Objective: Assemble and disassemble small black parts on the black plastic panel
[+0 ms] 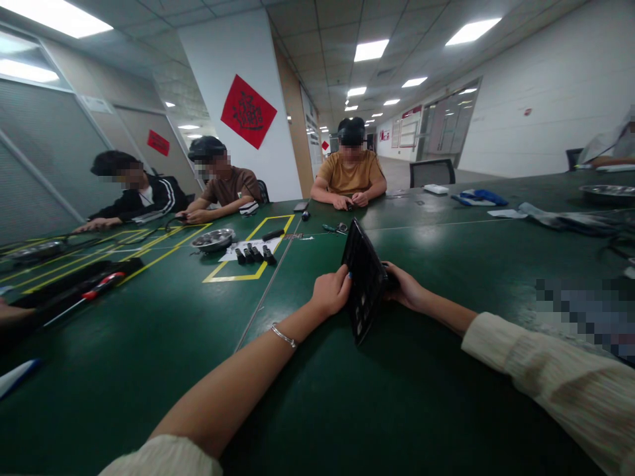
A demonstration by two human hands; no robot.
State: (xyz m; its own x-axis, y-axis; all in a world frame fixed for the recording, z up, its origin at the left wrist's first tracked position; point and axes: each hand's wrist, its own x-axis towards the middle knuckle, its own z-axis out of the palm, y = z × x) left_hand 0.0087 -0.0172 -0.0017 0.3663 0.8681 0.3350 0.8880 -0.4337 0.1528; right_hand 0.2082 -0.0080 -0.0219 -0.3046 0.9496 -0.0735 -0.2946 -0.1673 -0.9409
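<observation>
A thin black rectangular panel point(364, 281) stands tilted on edge over the green table, its face marked with small lighter patches; its exact kind I cannot make out. My left hand point(331, 291), with a silver bracelet at the wrist, pinches the panel's left side, thumb against the face. On the other side, my right hand point(404, 287) grips a dark part at the panel's right edge, and its fingertips are partly hidden there.
Left of centre, a metal bowl point(213, 240) and several black cylinders point(255, 255) sit by a yellow taped outline. Scissors point(341, 229) lie beyond the panel. A red-handled screwdriver point(102, 286) is at far left. Other people point(350, 172) sit around the green table point(446, 396).
</observation>
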